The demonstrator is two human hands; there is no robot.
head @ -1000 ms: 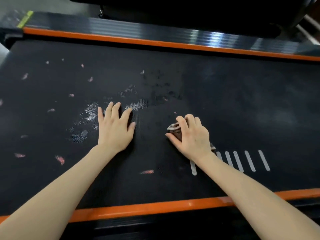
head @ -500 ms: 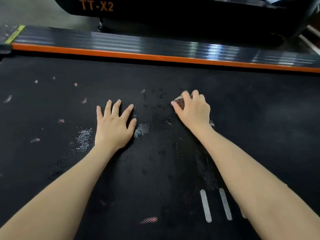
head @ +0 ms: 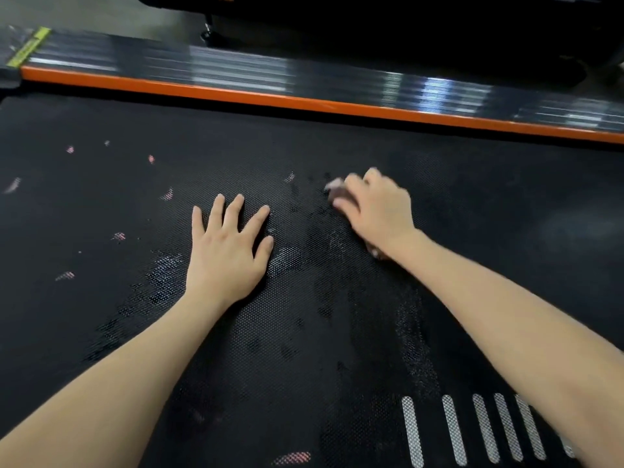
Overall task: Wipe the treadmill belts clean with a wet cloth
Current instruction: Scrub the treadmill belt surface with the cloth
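Cloth (head: 337, 193), seemingly dark, under right hand (head: 378, 212) on belt (head: 489, 204)

left hand (head: 225, 251) flat on belt (head: 472, 204); right hand (head: 374, 207) grips cloth (head: 337, 192)

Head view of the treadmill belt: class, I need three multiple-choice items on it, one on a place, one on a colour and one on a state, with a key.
1. Where is the cloth? A on the floor; B under the right hand; C draped over a forearm.
2. What colour is the strip along the far edge of the belt? A blue; B white; C orange.
3. How is the left hand? A flat, fingers spread; B fisted; C raised off the belt.
Key: B, the cloth's edge peeks out past that hand; C, the strip is plainly orange; A, the palm lies down on the belt.
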